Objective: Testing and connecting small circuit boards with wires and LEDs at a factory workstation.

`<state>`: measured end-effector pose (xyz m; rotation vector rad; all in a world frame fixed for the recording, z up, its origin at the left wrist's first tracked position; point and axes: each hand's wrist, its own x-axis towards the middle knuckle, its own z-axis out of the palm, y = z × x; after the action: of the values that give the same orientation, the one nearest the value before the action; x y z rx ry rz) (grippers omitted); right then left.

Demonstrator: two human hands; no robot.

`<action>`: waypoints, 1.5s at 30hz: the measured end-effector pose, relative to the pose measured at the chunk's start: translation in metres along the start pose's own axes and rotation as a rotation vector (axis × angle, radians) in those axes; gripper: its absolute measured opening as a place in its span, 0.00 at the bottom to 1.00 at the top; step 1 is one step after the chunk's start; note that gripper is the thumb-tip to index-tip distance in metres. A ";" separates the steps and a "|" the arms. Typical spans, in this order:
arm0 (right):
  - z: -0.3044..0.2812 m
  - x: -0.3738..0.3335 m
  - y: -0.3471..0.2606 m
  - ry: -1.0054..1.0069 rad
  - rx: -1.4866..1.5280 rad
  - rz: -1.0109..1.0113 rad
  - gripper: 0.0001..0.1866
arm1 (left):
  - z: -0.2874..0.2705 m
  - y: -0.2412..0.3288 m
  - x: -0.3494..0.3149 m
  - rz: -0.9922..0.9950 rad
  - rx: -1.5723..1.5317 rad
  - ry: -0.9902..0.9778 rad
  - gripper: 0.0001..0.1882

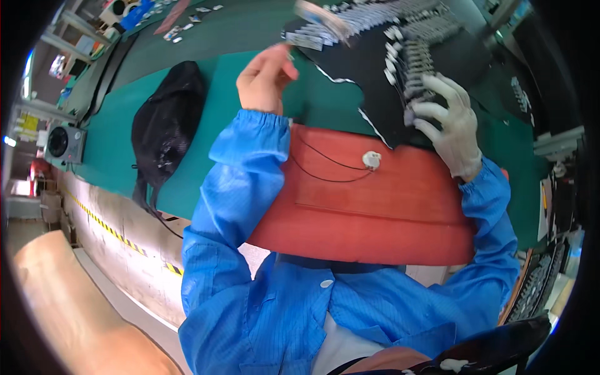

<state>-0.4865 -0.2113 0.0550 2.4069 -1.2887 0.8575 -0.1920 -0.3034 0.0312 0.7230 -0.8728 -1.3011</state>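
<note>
My left hand (pixel 265 78), bare, is raised over the near left edge of a black mat (pixel 369 81). Its fingers are curled together, and a tiny pale spot shows at their tips; what it is I cannot make out. My right hand (pixel 451 125) wears a white glove and reaches onto the mat from the right. Its curved fingertips close in at the near end of a row of small metallic parts (pixel 419 65), around something small and greyish. On the red board (pixel 387 206) between my forearms lies a small round white part (pixel 371 160) with a looped black wire.
More small parts (pixel 375 19) lie in rows at the far side, beside a blurred beige shape (pixel 325 22). A black mesh bag (pixel 169 119) rests left on the green table (pixel 112 131). A small fan (pixel 62 144) stands far left. Someone's bare limb (pixel 81 306) fills the lower left.
</note>
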 end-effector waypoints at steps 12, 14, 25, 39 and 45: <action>-0.001 0.008 -0.030 -0.027 0.320 -0.012 0.11 | 0.065 -0.050 -0.028 0.681 1.163 -0.872 0.14; -0.001 0.007 -0.027 -0.013 0.328 -0.015 0.11 | 0.067 -0.051 -0.023 0.714 1.148 -0.884 0.14; -0.030 -0.001 -0.042 -0.055 1.367 0.909 0.08 | 0.066 -0.028 -0.043 0.752 0.938 -0.738 0.08; -0.055 -0.030 -0.033 -0.157 1.150 0.437 0.17 | 0.042 -0.019 -0.085 0.123 0.540 -0.770 0.06; -0.056 -0.042 -0.027 -0.059 1.126 0.540 0.15 | 0.047 -0.014 -0.092 0.332 0.725 -0.828 0.07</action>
<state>-0.5031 -0.1405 0.0740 2.8266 -1.8391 2.1395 -0.2442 -0.2130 0.0301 0.5255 -2.1065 -0.9505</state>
